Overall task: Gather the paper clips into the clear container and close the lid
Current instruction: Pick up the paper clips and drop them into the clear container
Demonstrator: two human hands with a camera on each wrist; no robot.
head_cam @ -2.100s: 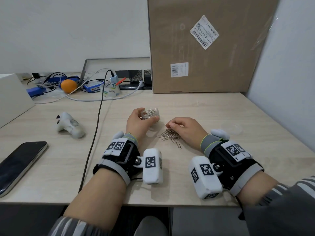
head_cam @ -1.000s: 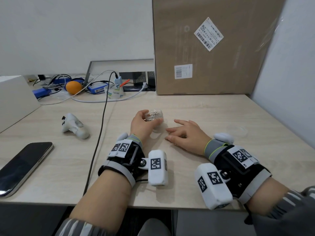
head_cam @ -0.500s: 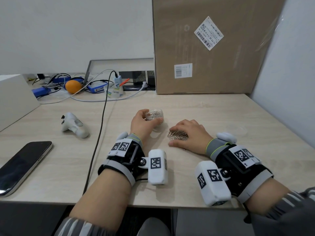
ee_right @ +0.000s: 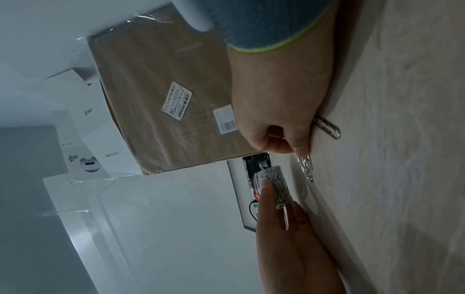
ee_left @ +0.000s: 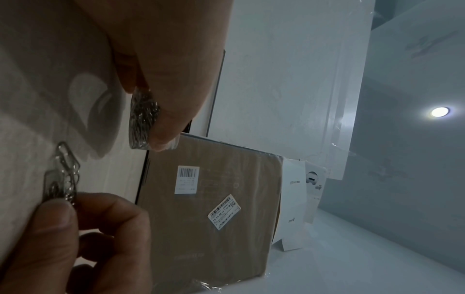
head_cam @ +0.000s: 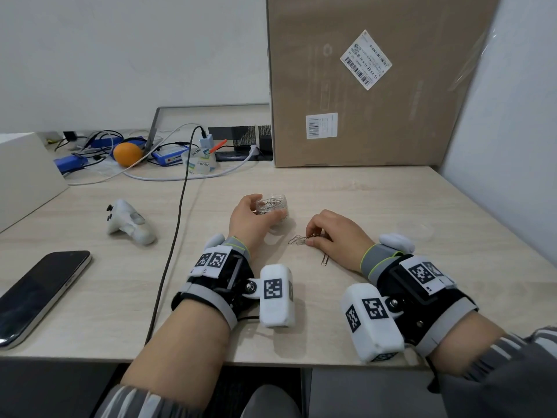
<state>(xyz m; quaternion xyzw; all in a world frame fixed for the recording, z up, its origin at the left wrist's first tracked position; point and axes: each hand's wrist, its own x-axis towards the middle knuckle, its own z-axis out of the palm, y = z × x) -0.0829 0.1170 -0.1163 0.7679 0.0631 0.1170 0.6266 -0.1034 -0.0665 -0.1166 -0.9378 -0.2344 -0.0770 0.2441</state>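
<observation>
Head view, phone, controller, cable

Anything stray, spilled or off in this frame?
One paper clip lies alone on the desk, near the right hand and apart from the small cluster of clips at its fingertips. The clear container is uncovered; its lid sits far right.

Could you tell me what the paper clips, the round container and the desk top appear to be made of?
Paper clips: bare metal wire, most likely steel; silvery with bright glints.
Clear container: thin transparent plastic, it seems, glossy; the clips inside show through its wall. Glass cannot be ruled out.
Desk top: pale wood-grain surface, matte; probably laminate rather than solid wood, though the look leaves that open.
</observation>
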